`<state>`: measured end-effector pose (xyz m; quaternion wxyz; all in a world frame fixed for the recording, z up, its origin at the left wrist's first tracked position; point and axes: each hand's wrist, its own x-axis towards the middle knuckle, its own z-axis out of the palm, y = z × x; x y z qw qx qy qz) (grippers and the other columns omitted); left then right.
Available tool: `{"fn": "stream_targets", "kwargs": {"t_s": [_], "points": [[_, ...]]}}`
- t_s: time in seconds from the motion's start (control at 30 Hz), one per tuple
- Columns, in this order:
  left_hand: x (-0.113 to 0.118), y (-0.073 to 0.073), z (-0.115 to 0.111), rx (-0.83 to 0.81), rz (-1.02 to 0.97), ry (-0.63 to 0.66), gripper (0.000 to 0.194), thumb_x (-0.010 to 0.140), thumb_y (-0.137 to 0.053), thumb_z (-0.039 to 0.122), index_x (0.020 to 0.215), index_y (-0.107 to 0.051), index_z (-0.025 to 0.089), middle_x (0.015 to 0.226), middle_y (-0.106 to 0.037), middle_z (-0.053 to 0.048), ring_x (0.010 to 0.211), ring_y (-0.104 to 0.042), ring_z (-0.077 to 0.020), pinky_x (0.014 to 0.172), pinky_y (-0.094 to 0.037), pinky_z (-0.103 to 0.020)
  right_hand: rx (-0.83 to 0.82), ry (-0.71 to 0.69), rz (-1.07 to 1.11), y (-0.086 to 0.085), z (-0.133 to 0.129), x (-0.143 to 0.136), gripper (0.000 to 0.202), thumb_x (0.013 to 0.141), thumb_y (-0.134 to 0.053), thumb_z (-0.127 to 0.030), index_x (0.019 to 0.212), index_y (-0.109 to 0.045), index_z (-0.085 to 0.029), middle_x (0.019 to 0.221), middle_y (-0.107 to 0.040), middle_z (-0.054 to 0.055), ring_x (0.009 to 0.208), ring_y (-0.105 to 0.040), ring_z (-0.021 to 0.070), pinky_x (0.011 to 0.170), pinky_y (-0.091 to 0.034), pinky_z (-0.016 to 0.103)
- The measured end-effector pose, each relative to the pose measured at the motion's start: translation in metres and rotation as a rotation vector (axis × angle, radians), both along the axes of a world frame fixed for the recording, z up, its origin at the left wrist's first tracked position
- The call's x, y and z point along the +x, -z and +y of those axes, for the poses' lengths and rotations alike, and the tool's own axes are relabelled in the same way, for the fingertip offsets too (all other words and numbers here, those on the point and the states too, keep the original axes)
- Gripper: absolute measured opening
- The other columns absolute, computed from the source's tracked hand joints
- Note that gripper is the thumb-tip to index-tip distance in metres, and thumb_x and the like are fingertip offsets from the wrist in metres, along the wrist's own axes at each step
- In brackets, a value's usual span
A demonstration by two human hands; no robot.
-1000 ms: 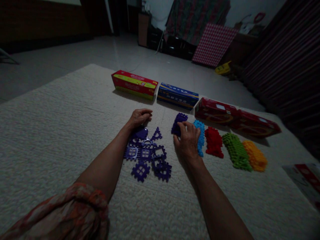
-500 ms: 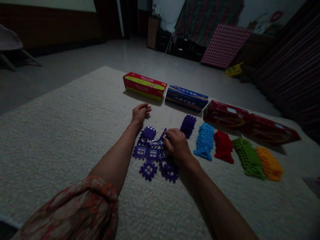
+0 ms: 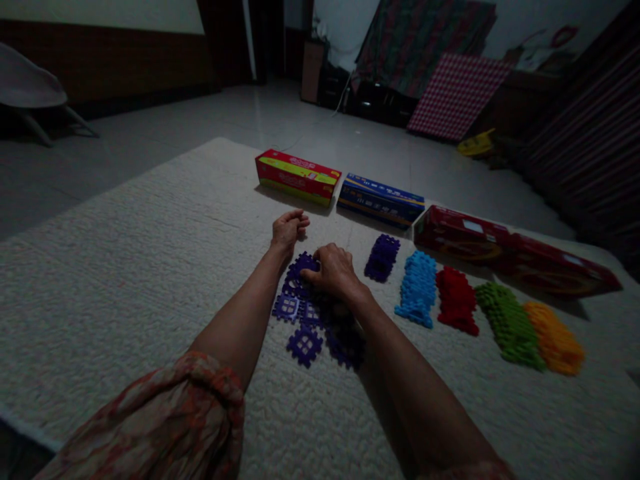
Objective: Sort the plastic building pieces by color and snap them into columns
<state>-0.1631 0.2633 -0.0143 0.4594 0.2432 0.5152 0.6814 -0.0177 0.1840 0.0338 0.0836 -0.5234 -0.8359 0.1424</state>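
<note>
Three long boxes are lying along the far edge of the cream mat [image 3: 125,267], with five sorted stacks nearer: purple stack [image 3: 381,257], then blue, red, green and orange stretching away to its right. Left of the purple stack, loose purple tiles [image 3: 305,343] are lying flat. The right hand [image 3: 333,270] is pressing curled fingers onto the farthest tile, not visibly pinching it. The left hand [image 3: 289,227] is resting loosely curled, empty, just beyond. Lifting cleanly probably means catching one notched edge, not several.
</note>
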Motion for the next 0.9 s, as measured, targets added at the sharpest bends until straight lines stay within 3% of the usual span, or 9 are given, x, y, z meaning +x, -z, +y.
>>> {"fn": "stream_targets", "kwargs": {"t_s": [0.17,0.33,0.4,0.47,0.6,0.77,0.9], "points": [[0.003,-0.004,-0.004,0.003,-0.023,0.016,0.032,0.064,-0.054,0.008,0.094,-0.065,0.015,0.081,-0.068,-0.003,0.066,-0.063,-0.0092,0.053,-0.043,-0.017,-0.075,0.054,0.377,0.003,0.005,0.01,0.014,0.079,-0.068,-0.026,0.092,-0.067,-0.022,0.093,-0.073,0.003,0.088,-0.066,0.0212,0.085,-0.049,0.037],[0.008,-0.001,-0.006,0.026,0.021,0.05,0.033,0.065,-0.055,0.011,0.096,-0.066,0.015,0.081,-0.067,-0.003,0.062,-0.06,-0.0091,0.053,-0.046,-0.02,0.066,0.035,0.65,-0.003,-0.011,0.054,0.016,0.077,-0.066,-0.032,0.089,-0.064,-0.022,0.087,-0.072,0.003,0.084,-0.067,0.0204,0.083,-0.052,0.035],[0.011,0.002,-0.007,0.046,0.064,0.082,0.032,0.066,-0.054,0.011,0.095,-0.067,0.015,0.08,-0.067,-0.003,0.061,-0.06,-0.0095,0.055,-0.048,-0.021,0.083,0.02,0.655,-0.001,-0.022,0.078,0.015,0.077,-0.066,-0.033,0.087,-0.063,-0.022,0.087,-0.072,0.004,0.083,-0.067,0.0212,0.082,-0.052,0.036],[0.015,0.005,-0.007,0.07,0.16,0.132,0.029,0.067,-0.053,0.011,0.091,-0.069,0.015,0.076,-0.066,-0.002,0.059,-0.06,-0.0094,0.056,-0.049,-0.022,-0.005,0.013,0.645,0.005,-0.034,0.098,0.017,0.077,-0.067,-0.035,0.088,-0.063,-0.022,0.083,-0.07,0.003,0.076,-0.065,0.0204,0.074,-0.053,0.035],[0.018,0.01,-0.007,0.103,0.376,0.214,0.024,0.067,-0.055,0.012,0.083,-0.073,0.015,0.069,-0.066,-0.001,0.056,-0.06,-0.0095,0.055,-0.048,-0.021,-0.123,0.046,0.667,0.021,-0.047,0.114,0.02,0.078,-0.067,-0.037,0.091,-0.062,-0.023,0.076,-0.065,0.0,0.066,-0.059,0.0183,0.063,-0.049,0.032],[0.015,0.013,-0.006,0.125,0.441,0.212,0.026,0.069,-0.055,0.012,0.086,-0.074,0.015,0.07,-0.068,-0.001,0.056,-0.06,-0.0098,0.056,-0.049,-0.021,0.097,-0.027,0.594,0.024,-0.053,0.111,0.005,0.081,-0.062,-0.024,0.085,-0.061,-0.022,0.087,-0.063,0.003,0.082,-0.06,0.0197,0.076,-0.049,0.033],[0.014,0.015,-0.004,0.112,0.458,0.219,0.027,0.072,-0.054,0.012,0.089,-0.075,0.014,0.074,-0.069,-0.003,0.059,-0.061,-0.01,0.058,-0.05,-0.022,0.029,-0.25,0.454,0.014,-0.054,0.119,0.019,0.078,-0.068,-0.021,0.095,-0.06,-0.021,0.097,-0.062,0.004,0.093,-0.059,0.0212,0.085,-0.049,0.036]]}}
